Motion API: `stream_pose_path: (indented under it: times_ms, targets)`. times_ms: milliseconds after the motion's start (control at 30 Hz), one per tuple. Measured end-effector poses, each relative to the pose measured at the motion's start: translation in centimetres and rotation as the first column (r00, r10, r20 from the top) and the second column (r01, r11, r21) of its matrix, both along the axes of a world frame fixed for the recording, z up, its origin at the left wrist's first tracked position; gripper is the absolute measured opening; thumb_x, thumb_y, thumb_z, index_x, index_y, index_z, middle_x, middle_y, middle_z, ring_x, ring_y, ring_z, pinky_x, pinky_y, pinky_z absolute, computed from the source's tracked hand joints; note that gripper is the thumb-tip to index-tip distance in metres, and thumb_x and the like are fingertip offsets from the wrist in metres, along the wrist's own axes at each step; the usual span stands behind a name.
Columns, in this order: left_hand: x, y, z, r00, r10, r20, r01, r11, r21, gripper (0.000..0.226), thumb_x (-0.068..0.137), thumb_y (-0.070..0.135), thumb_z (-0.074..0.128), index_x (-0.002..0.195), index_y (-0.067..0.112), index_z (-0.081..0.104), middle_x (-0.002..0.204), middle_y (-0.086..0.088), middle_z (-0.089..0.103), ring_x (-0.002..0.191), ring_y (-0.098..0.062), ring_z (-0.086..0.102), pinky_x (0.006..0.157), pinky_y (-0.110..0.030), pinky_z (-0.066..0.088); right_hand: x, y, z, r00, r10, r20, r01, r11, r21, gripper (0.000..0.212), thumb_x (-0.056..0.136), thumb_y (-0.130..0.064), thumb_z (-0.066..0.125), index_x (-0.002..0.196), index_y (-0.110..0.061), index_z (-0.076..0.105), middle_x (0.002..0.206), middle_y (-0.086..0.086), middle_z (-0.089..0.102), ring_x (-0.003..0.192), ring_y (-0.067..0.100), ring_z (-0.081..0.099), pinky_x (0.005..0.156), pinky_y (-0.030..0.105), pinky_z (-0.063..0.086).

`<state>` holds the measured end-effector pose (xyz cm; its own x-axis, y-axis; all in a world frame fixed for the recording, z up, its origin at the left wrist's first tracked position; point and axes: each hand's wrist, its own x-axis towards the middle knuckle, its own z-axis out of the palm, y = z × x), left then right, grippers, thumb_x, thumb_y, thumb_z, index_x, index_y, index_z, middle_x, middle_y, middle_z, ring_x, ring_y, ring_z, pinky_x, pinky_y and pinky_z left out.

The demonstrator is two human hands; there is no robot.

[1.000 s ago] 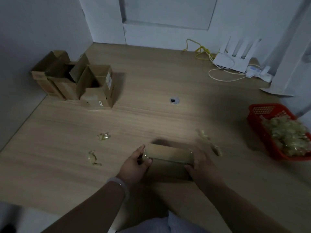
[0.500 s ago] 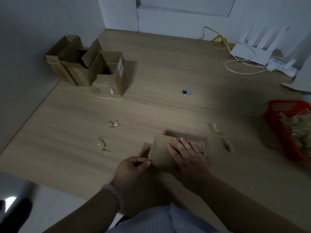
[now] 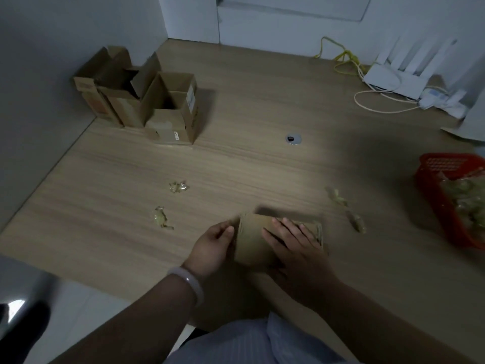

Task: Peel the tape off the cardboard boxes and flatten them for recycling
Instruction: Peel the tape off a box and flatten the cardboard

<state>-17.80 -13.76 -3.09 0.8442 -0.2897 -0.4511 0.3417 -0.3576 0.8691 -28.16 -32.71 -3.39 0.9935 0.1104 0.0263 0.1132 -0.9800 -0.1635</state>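
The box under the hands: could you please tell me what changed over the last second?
The right hand let go of the box and now lies flat on top, pressing it flatter. The left hand still holds the left edge. Open boxes, tape scraps and red basket stayed put.

No words or numbers clear enough to read anywhere. A white label [image 3: 191,99] on the right side of the nearest open box [image 3: 164,126], with tiny dark print, too small and blurry to make out. A little white sticker [image 3: 176,135] with a dark mark low on the front of the same box, also too blurry.
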Motion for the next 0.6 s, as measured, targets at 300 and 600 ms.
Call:
stream_pose_path:
  times_ms: [300,600]
  targets:
    - [1.5,-1.4,-0.3,0.995,0.09,-0.05,-0.088,0.995,0.043,0.019,0.092,0.018,0.061,0.102,0.007,0.072,0.101,-0.014,0.071,0.099,-0.028,0.066,0.095,-0.045,0.05,-1.0,0.0,-1.1,0.993,0.031,0.113,-0.032,0.999,0.002,0.064,0.086,-0.055,0.054,0.141,-0.024,0.047,0.15,0.005,0.041,0.14,0.026,0.034,0.11,0.048,0.033]
    - [1.1,-1.2,-0.6,0.982,0.177,-0.073,-0.179,0.983,-0.027,0.016,0.092,0.011,0.06,0.099,0.001,0.07,0.088,-0.015,0.069,0.082,-0.025,0.066,0.076,-0.031,0.056,-1.1,0.1,-0.9,0.995,0.017,0.095,-0.017,1.0,0.001,0.064,0.09,-0.059,0.044,0.143,-0.025,0.044,0.151,0.003,0.039,0.143,0.025,0.03,0.111,0.049,0.031]
